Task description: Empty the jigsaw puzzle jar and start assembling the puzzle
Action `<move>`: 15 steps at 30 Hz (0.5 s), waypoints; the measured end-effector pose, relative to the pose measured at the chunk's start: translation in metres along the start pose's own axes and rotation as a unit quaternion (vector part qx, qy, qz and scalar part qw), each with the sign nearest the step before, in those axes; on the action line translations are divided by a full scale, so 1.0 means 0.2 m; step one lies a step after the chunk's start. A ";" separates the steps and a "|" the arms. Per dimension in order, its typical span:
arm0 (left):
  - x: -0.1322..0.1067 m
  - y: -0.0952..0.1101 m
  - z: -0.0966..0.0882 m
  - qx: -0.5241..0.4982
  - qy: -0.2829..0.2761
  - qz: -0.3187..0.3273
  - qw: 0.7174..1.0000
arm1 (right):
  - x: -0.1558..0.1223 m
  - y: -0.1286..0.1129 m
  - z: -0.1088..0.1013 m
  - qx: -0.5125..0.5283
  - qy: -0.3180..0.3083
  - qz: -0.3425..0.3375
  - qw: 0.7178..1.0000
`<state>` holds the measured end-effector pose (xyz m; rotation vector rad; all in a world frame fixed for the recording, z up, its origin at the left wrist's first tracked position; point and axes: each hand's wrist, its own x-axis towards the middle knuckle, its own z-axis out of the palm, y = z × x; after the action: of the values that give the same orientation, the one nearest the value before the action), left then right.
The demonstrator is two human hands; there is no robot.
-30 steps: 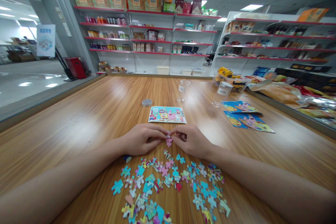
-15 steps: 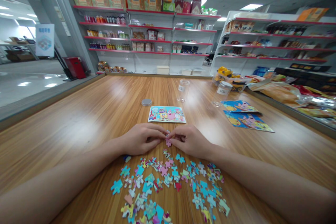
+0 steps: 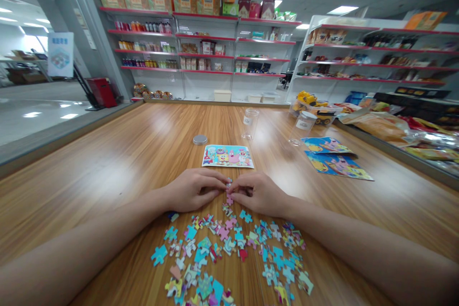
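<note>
Both hands meet over a few small pink jigsaw pieces on the wooden table. My left hand lies to their left, its fingertips pressed together at the upper edge of the pieces. From the right, my right hand pinches the pink pieces between thumb and fingers; its fingertips partly hide them. Just beyond the hands lies a picture card with cartoon figures. Nearer to me spreads a loose heap of jigsaw pieces, many light blue, others pink, yellow and red.
Past the card stand a clear jar and a second jar with its lid on. A silver lid lies at left. Two blue picture sheets overlap at right, near a tub of yellow toy vehicles and packaged goods.
The lower pink piece sits slightly closer to me, and the fingers of my right hand have shifted a little with it. My left hand is almost unmoved.
</note>
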<state>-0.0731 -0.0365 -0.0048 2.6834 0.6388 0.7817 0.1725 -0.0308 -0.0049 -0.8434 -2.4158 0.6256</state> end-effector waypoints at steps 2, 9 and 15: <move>0.00 0.00 0.00 0.003 0.001 -0.001 1.000 | 0.00 0.00 0.00 0.016 0.008 0.010 1.000; 0.00 0.00 0.00 0.005 0.004 0.001 1.000 | 0.00 0.00 -0.01 0.046 0.036 -0.004 0.998; 0.00 0.00 0.01 -0.006 0.005 0.003 1.000 | -0.01 -0.01 -0.01 0.020 0.006 -0.039 0.999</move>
<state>-0.0721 -0.0359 -0.0057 2.6739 0.6260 0.7981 0.1739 -0.0320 -0.0029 -0.7299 -2.4050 0.6365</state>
